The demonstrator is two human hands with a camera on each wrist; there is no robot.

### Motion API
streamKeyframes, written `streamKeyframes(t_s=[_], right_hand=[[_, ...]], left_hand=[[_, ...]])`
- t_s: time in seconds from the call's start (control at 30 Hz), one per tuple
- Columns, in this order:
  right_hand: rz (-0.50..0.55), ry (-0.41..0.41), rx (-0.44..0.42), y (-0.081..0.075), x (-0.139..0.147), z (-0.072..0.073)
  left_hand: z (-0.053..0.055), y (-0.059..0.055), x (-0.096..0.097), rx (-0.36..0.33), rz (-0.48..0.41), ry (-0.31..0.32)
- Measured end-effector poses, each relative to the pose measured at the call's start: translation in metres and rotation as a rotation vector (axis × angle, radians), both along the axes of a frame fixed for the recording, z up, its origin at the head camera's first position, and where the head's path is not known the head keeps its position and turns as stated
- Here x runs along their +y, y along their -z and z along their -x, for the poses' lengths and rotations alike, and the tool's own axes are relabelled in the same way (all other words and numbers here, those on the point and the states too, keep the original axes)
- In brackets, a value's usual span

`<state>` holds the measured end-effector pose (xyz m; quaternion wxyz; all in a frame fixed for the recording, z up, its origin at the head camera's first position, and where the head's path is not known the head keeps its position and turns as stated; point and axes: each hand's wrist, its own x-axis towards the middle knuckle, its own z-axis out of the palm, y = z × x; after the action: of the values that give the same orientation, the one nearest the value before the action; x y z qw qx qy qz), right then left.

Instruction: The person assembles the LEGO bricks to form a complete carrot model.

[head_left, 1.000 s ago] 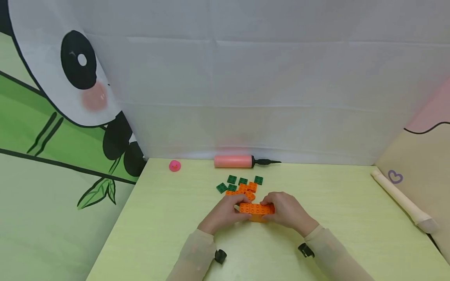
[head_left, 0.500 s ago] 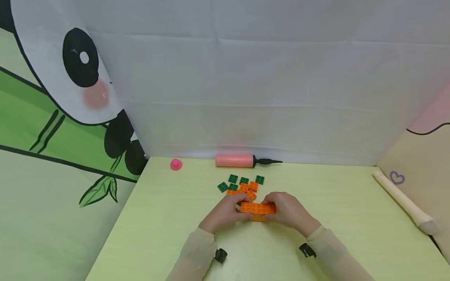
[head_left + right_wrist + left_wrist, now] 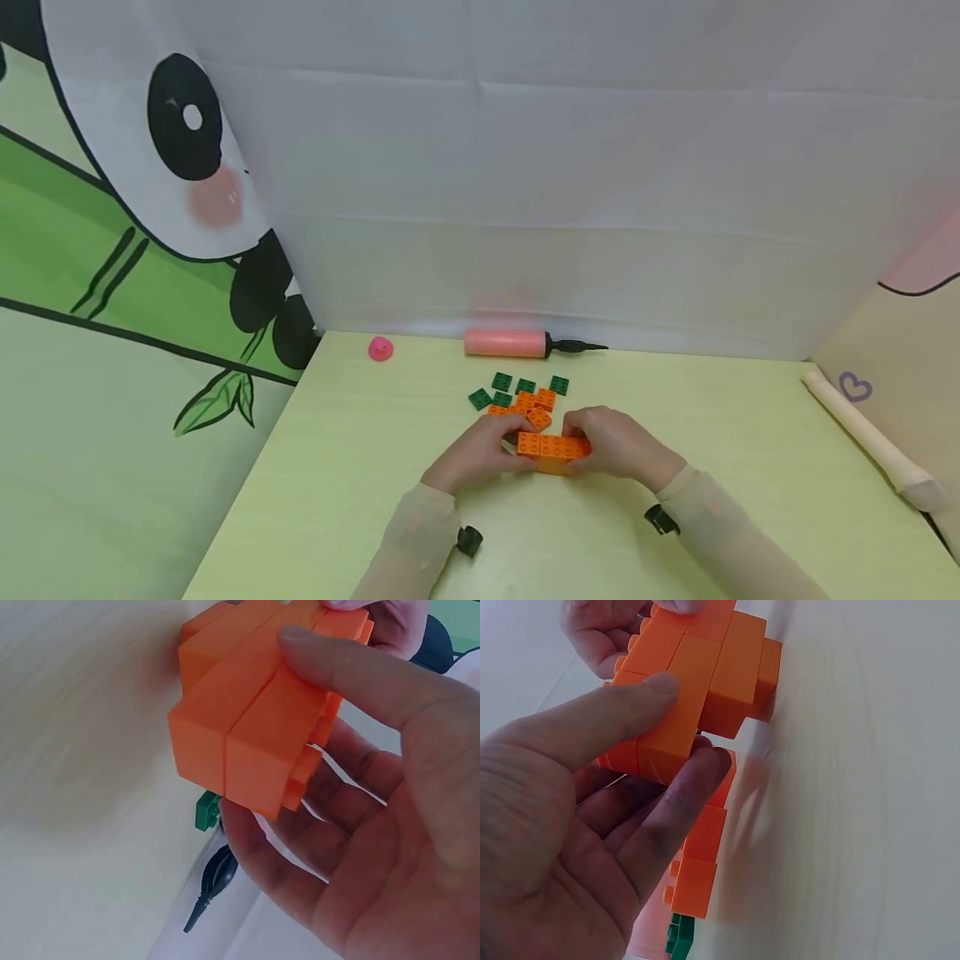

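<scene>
Both hands hold a stepped build of orange toy building bricks (image 3: 553, 454), low over the near middle of the table, studs visible along its top. My left hand (image 3: 480, 450) pinches its left end; in the left wrist view the thumb lies on the flat front face and a finger reaches under the end. On the right end, my right hand (image 3: 622, 446) has its thumb across the front face and its fingers behind the studded side, as the right wrist view shows. Just beyond the hands lie loose orange bricks (image 3: 538, 418), partly hidden by the left hand, and several green bricks (image 3: 480, 399).
Along the table's back edge lie a pink hand pump (image 3: 506, 342) with a black nozzle and a small pink toy (image 3: 380, 348). A long pale roll (image 3: 870, 437) runs down the right edge. White printed cloth (image 3: 525, 167) hangs behind the table.
Both hands keep their hold on the orange build, which stays in nearly the same place. The right thumb and wrist have shifted slightly to the right. The head view has tilted a little.
</scene>
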<state>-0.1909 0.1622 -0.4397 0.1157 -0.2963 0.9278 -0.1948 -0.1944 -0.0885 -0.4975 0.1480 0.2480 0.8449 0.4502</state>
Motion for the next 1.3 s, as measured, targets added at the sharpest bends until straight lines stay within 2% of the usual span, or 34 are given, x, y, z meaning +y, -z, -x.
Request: streamKeyframes(t_s=[0.2,0.27,0.4,0.53,0.73,0.87,1.03,1.3], right_hand=[[0.018,-0.031,-0.138,-0.016,0.003,0.014],[0.034,-0.023,-0.147,-0.02,0.002,0.021],[0.039,-0.013,-0.075,-0.02,-0.004,0.04],[0.008,-0.014,-0.002,-0.012,-0.011,0.058],[-0.124,-0.029,0.079,0.006,-0.017,0.078],[-0.196,-0.003,0.068,0.013,-0.026,0.084],[-0.21,0.03,0.033,0.021,-0.036,0.087],[-0.238,0.027,0.06,0.029,-0.043,0.089]], left_hand=[[0.001,0.001,0.0,-0.008,0.0,0.005],[0.002,0.002,0.0,-0.011,-0.001,0.007],[0.002,0.001,-0.001,-0.019,-0.001,0.005],[0.002,0.002,-0.001,-0.007,-0.004,0.011],[0.001,0.003,-0.001,0.005,-0.01,0.017],[0.001,0.003,-0.002,0.004,-0.013,0.017],[0.0,0.003,-0.002,0.002,-0.017,0.018],[0.0,0.002,-0.002,-0.008,-0.014,0.009]])
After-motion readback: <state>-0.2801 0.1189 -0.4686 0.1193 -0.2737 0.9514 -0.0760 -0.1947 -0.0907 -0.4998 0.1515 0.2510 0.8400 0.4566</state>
